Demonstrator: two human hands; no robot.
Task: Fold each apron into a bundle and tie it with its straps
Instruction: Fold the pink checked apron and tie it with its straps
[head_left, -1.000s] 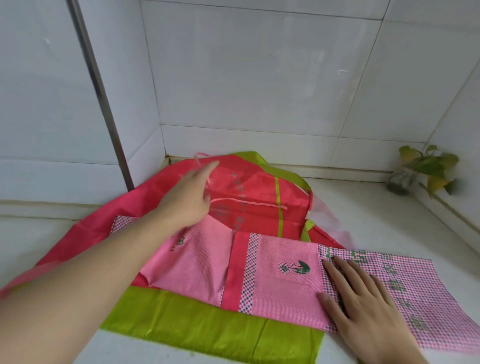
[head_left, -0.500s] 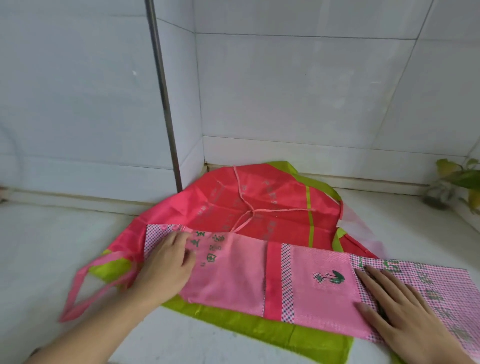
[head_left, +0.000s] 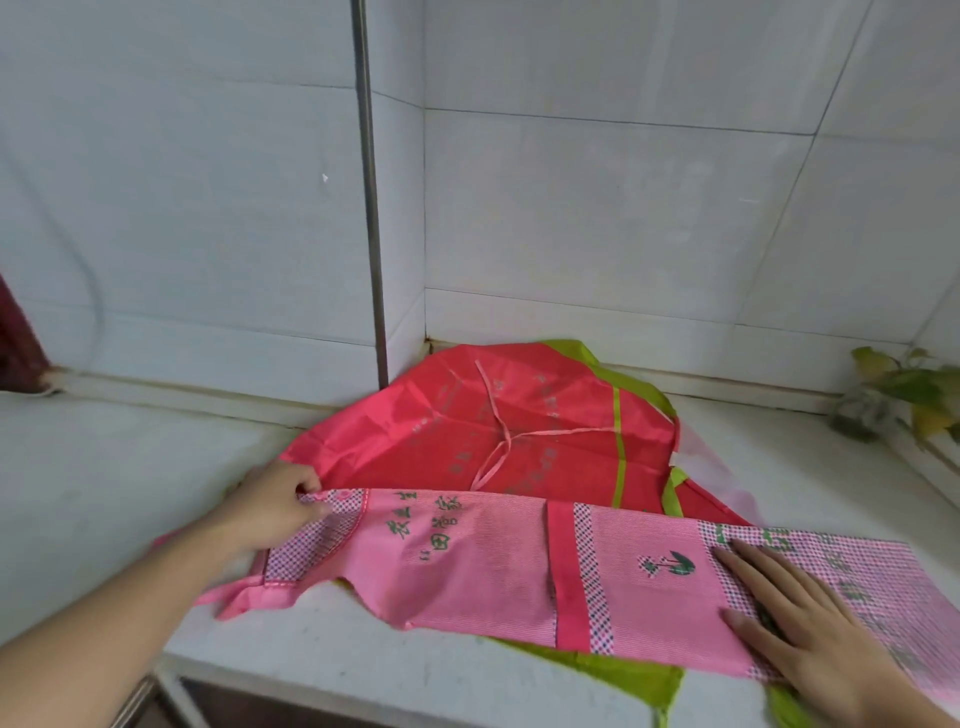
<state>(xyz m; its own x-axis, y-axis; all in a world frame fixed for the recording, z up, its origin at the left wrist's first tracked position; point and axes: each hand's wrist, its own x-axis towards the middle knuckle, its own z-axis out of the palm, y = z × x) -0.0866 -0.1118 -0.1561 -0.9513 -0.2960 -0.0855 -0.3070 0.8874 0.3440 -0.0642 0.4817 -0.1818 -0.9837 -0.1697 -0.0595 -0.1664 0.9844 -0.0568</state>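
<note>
Left hand (head_left: 270, 512), at centre left of the frame: fingers curled, pinching the checked left end of the pink apron (head_left: 467, 566). Right hand (head_left: 800, 623), at lower right: fingers straight and slightly spread, pressed flat on the apron's checked right end. The pink apron lies as a long band across the lower half of the frame, bearing green characters and a small green emblem. Behind and beneath it lies a red apron (head_left: 519, 426) with green trim, a thin pink strap (head_left: 498, 431) lying across it, reaching into the wall corner at centre. Both rest on a white counter (head_left: 130, 467). A metal pipe (head_left: 371, 208) rises at upper centre; a plant (head_left: 904, 395) stands at the right edge.
</note>
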